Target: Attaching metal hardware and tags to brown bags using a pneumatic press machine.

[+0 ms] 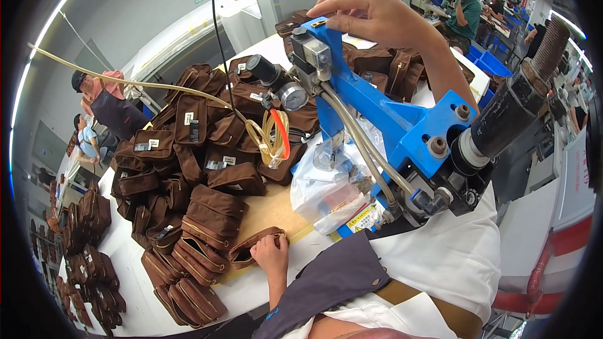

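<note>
A small brown zip pouch (256, 248) lies on the table in front of me, its zipped mouth partly open. My left hand (271, 255) is closed on its near edge, fingers curled over the zip side. High up, my right hand (370, 16) reaches over the top of a blue press machine (377, 97), fingers stretched out and thumb apart. Beneath its fingertips a small brass-coloured piece (319, 23) sits on the machine's blue top. A pressure gauge (293, 96) and air hoses (352, 125) are fixed to the machine.
Brown pouches (217, 210) are heaped across the table to the left, several with white tags. A clear plastic bag (333, 182) lies beneath the machine arm. A coiled yellowish hose (267, 138) hangs beside the gauge. Another person in an apron (116, 110) stands at far left.
</note>
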{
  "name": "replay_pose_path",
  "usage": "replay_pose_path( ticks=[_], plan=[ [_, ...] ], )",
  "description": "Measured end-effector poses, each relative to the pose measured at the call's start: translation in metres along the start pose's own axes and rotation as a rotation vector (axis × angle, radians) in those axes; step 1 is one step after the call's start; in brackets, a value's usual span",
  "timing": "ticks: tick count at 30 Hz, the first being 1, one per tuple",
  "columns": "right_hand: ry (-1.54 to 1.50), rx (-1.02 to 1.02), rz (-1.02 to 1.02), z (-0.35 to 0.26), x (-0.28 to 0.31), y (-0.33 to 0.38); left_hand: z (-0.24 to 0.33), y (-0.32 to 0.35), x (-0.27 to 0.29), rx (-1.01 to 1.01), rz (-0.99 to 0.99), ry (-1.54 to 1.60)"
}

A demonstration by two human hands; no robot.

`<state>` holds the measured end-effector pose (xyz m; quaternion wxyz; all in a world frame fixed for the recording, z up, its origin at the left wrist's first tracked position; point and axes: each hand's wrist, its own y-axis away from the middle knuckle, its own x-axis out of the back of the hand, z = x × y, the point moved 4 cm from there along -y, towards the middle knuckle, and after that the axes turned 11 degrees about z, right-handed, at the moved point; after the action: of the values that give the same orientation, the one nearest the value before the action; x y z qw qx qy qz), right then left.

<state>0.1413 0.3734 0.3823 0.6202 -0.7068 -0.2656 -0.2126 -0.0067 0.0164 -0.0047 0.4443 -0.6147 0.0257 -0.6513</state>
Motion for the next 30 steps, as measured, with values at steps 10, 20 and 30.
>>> replay_pose_path(
  ticks=[10,20,30],
  plan=[
    [-0.082,0.021,0.237,-0.009,-0.002,0.021,0.003,0.0,0.0,-0.062,0.044,0.025],
    [-0.234,-0.623,0.467,0.021,0.001,0.165,0.003,0.013,0.001,0.073,-0.03,-0.039],
    [-0.424,-1.826,0.191,-0.122,-0.083,0.448,0.008,-0.001,-0.009,-0.023,-0.231,0.132]
  ],
)
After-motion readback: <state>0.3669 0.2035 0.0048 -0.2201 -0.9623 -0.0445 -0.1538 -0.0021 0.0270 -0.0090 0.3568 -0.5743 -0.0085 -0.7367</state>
